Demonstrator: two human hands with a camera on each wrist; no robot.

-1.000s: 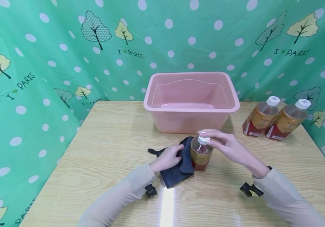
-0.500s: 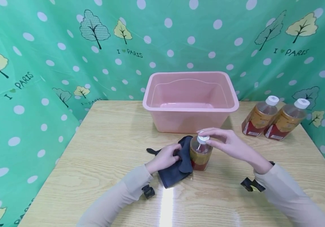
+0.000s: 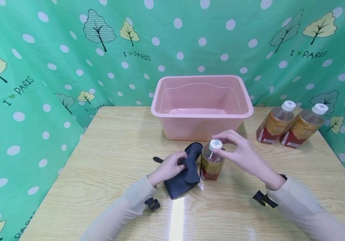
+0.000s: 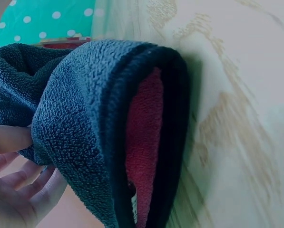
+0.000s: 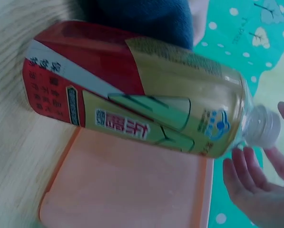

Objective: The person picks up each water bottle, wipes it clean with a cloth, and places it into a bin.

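Note:
A bottle (image 3: 211, 162) of amber drink with a white cap stands upright on the table, its gold and red label facing the right wrist camera. My right hand (image 3: 242, 150) has thumb and fingers curved around the cap, whose top shows. In the right wrist view, the bottle (image 5: 132, 90) lies across the picture and the fingertips are by the cap (image 5: 264, 126). To the bottle's left, my left hand (image 3: 169, 166) pinches a dark blue towelling cloth (image 3: 178, 184). The left wrist view shows the cloth (image 4: 80, 114) folded over, with black edging and a reddish inner side.
A pink plastic tub (image 3: 202, 129) stands just behind the bottle. Two similar bottles, one nearer the tub (image 3: 273, 125) and one further right (image 3: 302, 129), stand at the table's right. A green patterned curtain (image 3: 172, 40) hangs behind the wooden table (image 3: 100, 160).
My left hand has drawn the cloth slightly left, leaving a gap between cloth and bottle. The right-hand fingers have shifted on the cap, uncovering its top.

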